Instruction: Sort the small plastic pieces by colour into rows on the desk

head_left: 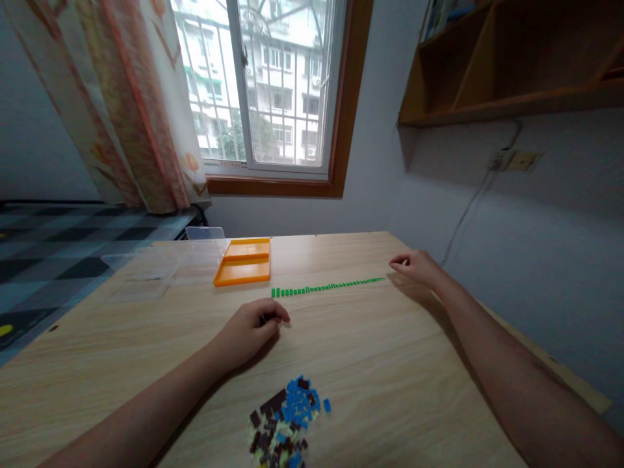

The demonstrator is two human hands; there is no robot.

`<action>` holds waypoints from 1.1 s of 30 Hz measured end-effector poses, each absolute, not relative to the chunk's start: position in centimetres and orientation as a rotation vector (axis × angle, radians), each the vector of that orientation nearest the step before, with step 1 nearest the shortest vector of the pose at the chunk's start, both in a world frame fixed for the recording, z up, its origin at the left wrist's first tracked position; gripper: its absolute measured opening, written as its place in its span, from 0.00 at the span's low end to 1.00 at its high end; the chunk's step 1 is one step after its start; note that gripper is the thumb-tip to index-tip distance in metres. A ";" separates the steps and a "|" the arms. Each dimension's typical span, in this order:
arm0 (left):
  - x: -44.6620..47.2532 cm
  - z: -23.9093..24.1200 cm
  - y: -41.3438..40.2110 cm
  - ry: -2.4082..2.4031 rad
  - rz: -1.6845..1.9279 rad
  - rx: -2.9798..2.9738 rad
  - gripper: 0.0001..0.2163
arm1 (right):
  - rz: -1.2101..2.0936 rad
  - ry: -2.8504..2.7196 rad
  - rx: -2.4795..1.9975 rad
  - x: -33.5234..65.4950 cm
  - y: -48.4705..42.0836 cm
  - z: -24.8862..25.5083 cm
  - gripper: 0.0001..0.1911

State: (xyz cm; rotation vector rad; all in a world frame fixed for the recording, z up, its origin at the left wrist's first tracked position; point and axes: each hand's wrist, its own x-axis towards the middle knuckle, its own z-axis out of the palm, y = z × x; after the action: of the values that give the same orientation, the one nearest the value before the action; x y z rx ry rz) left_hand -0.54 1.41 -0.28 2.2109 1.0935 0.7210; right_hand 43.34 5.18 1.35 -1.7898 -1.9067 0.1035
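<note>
Left hand and right hand, both bare; behind the wrist of each, a bare forearm tapering toward the wrist.

Before you, streaked wood grain patterns a pale tan tabletop, crossed by a line of bright green pieces toward its right edge. An orange tray stands out near the far edge; colourless, see-through containers lie toward the far left corner. On the stretch of tabletop nearest you, a loose pile mixes blue, dark brown, pale yellow-green and a fleck of yellow. Past the left edge, you see a cover checked in black and grey-blue with yellow spots. Beyond the far edge, orange flowers and reddish bands pattern a cream curtain beside a reddish-brown window frame.
</note>
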 end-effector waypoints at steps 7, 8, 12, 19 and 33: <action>-0.6 0.0 1.4 1.094 0.709 2.219 0.11 | 0.253 -1.972 -1.830 45.2 5.5 -1.6 0.12; -0.6 0.0 1.4 1.092 0.709 2.220 0.11 | 0.264 -1.985 -1.822 45.1 5.7 -1.7 0.12; -0.6 0.1 1.3 1.095 0.712 2.217 0.11 | 0.281 -2.016 -1.803 45.1 6.1 -1.9 0.13; -0.5 0.1 1.4 1.072 0.715 2.223 0.11 | 0.268 -2.049 -1.768 45.1 6.2 -2.2 0.13; -0.6 0.0 1.4 1.086 0.694 2.215 0.11 | 0.282 -2.033 -1.754 45.1 6.3 -2.4 0.14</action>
State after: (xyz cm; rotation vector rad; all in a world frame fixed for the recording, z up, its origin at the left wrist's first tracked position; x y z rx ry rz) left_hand -0.63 1.41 0.04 2.2147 1.0864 0.6938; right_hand 45.08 6.28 -2.39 -1.7545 -2.0326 0.2823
